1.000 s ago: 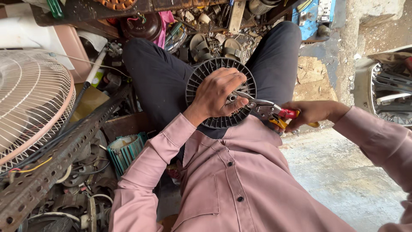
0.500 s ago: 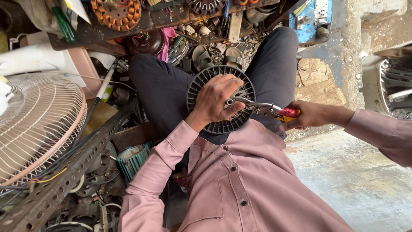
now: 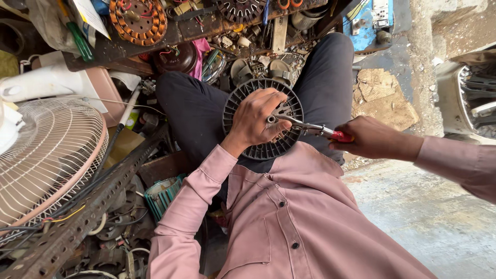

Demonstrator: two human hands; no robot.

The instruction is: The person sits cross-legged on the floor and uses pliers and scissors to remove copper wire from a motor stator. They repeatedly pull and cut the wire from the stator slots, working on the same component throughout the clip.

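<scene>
A: What do we have on the left?

B: We see a white wire fan guard (image 3: 44, 160), a perforated steel angle bar (image 3: 77, 217) running diagonally beside it, and a teal-cased motor winding (image 3: 161, 194) just below.

A: Top of frame?

B: We count an orange copper-wound stator (image 3: 138, 19) on a cluttered shelf (image 3: 206, 31), with a dark stator ring (image 3: 240, 8) near it. Blue metal box (image 3: 374, 20) upper right, broken cardboard (image 3: 385, 98) on the concrete floor (image 3: 429, 222) under it.

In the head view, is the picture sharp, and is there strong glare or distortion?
Head view: the left hand and pliers on the black fan disc are sharp; soft daylight, no hard glare; wide-lens bending at edges, as on the white fan guard.
</scene>
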